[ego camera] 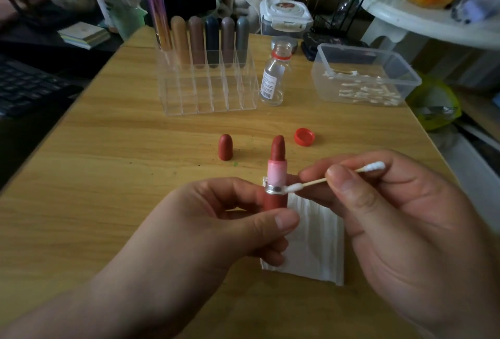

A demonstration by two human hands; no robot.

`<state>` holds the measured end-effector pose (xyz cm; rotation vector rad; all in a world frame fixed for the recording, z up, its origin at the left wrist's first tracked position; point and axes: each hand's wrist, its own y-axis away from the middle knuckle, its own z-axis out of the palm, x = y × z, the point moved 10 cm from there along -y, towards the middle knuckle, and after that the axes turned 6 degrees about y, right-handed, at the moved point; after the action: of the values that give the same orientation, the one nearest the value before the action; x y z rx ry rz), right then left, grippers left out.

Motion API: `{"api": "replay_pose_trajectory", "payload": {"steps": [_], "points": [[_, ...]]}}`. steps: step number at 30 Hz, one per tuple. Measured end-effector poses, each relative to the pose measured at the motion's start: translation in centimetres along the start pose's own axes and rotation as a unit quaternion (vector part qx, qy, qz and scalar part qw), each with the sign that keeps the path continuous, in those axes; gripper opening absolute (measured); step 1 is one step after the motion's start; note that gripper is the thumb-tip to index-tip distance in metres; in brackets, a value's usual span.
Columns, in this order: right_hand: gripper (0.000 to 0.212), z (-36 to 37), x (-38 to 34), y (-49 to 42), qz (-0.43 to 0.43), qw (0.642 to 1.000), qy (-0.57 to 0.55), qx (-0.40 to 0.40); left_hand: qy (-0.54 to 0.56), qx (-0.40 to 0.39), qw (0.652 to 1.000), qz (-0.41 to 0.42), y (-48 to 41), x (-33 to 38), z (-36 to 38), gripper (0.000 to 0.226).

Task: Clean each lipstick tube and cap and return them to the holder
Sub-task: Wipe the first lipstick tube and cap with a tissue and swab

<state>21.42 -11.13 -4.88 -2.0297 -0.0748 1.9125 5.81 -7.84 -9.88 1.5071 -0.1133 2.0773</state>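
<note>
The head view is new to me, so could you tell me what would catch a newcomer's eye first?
The open red lipstick stands out at centre, held upright by the left hand while the right hand pinches a cotton swab to its silver collar. Behind, a matching cap stands on the table, and farther back a clear holder carries capped tubes.

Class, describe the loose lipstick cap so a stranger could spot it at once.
Start at the wooden table and its clear acrylic holder. In front of the holder, on bare wood, stands the lipstick cap. It is a tall dark-red dome, unlike the flat bright-red bottle cap to its right.
</note>
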Motion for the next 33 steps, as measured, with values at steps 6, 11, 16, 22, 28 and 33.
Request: {"api": "replay_pose_trajectory", "payload": {"steps": [6,11,16,22,28,33], "points": [[0.007,-0.14,-0.03,-0.17,0.001,1.000,-0.011,0.003,0.040,0.016,0.999,0.008,0.12,0.55,0.16,0.034],[0.008,-0.07,-0.02,-0.35,0.001,1.000,-0.027,0.009,0.045,-0.005,0.999,0.011,0.17,0.71,0.37,0.029],[0.007,-0.06,-0.15,-0.24,-0.010,1.000,-0.011,0.003,0.027,-0.010,0.999,0.025,0.13,0.73,0.12,0.025],[0.007,-0.18,-0.57,0.13,-0.030,0.999,0.028,0.007,-0.016,0.004,0.999,0.040,0.15,0.76,-0.42,0.034],[0.007,-0.29,-0.73,-0.07,-0.038,0.999,0.025,0.011,-0.003,-0.017,0.999,0.038,0.14,0.76,-0.19,0.027],[0.008,-0.42,-0.70,-0.21,-0.037,0.999,0.008,0.014,-0.005,-0.028,0.999,0.040,0.20,0.79,0.15,0.029]]}}
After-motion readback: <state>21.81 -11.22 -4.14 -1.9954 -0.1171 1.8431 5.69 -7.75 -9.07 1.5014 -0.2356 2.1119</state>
